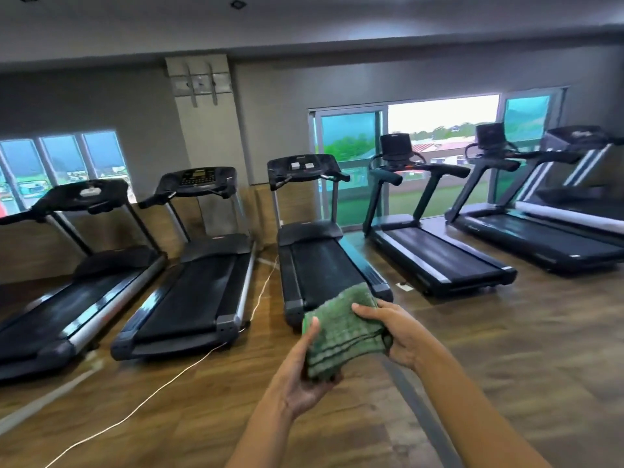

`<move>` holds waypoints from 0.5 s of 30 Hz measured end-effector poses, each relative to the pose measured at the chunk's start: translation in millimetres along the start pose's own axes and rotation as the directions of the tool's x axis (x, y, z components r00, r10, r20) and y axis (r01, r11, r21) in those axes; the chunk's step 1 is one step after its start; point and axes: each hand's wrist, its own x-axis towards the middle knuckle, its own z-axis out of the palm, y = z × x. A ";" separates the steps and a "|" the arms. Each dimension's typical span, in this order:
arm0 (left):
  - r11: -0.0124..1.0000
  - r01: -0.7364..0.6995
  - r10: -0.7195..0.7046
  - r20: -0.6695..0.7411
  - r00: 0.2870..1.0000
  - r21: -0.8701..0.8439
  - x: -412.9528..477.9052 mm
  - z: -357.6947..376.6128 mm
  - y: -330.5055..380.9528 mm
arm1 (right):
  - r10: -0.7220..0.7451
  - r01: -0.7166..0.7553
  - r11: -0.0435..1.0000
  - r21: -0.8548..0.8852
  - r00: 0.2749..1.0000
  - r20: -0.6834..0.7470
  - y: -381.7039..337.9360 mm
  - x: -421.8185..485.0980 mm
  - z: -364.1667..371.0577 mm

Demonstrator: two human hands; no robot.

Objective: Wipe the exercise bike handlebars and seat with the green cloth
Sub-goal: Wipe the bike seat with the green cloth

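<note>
A folded green cloth (341, 332) is held in front of me at lower centre, above the wooden floor. My left hand (300, 380) cups it from below, thumb laid along its left edge. My right hand (395, 332) grips its right side, with the thumb on top and the fingers underneath. No exercise bike, handlebars or seat appear in this view.
Several black treadmills (320, 261) stand in a row facing the windows (439, 130), from far left to far right. A white cable (189, 363) trails across the wooden floor (506, 366) between the second and third treadmill. A grey strip (415, 403) runs along the floor under my right arm.
</note>
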 end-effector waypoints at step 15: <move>0.959 -0.089 -0.092 0.592 0.801 0.269 243.7 209.5 38.0 | -0.198 0.328 0.894 0.306 0.900 -0.388 -92.5 89.7 -173.1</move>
